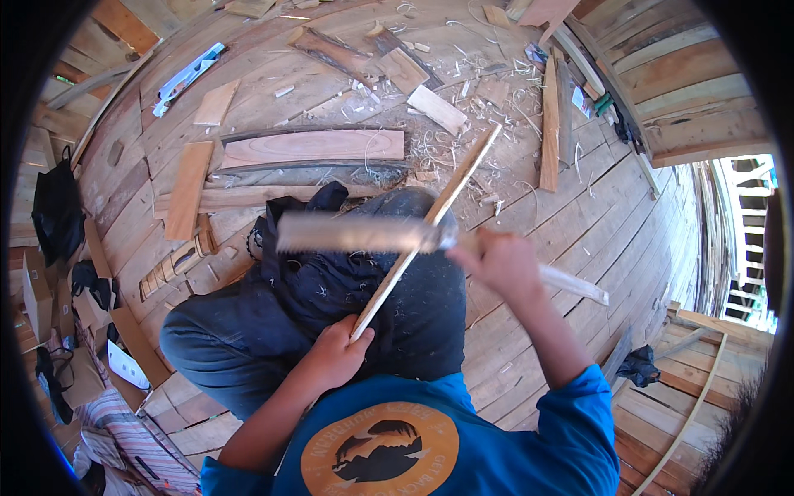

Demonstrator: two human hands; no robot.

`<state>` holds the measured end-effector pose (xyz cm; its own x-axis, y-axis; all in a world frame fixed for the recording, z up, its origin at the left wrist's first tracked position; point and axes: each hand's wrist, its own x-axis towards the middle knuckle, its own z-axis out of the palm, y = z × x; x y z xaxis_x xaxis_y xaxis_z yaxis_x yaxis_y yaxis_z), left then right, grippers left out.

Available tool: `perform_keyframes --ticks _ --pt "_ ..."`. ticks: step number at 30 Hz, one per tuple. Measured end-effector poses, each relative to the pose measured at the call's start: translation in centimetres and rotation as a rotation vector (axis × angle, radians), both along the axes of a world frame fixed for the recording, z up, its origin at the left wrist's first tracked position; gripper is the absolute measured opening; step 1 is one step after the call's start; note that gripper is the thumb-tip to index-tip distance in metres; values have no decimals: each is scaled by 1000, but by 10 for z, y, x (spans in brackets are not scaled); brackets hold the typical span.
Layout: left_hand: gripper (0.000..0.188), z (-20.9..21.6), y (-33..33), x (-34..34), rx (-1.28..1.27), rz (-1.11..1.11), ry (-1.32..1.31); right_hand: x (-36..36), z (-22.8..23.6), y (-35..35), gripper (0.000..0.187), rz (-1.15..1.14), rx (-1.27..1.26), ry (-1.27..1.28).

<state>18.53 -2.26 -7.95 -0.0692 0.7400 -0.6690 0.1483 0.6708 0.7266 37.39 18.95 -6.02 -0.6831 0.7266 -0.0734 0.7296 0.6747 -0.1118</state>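
My left hand is closed around the lower end of a long, thin wooden stick. From there the stick slants up and away to the right, over my bent knee. My right hand grips a machete-like knife by its long pale handle. Its broad blade, smeared by motion, points left and passes across the stick above my lap. Whether the edge touches the wood I cannot tell. Dark cloth is bunched on my lap under the blade.
Shavings and offcuts litter the plank floor ahead. A reddish board lies beyond my legs, a shorter board to its left. A long strip lies at the right. Cardboard boxes and a black bag are at far left.
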Motion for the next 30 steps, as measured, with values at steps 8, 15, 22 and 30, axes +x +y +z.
perform_keyframes --ticks 8,15,22,30 --pt "25 -7 -2 6 6 1 28 -2 2 -12 63 32 -35 -19" --pt "24 -8 3 6 -14 27 -47 31 -3 61 65 -151 124 -77" --pt "25 -7 1 3 3 8 10 9 -7 21 64 -100 -46 -29" --pt "23 -10 4 6 -28 22 -4 28 -5 49 67 -235 -99 -16"
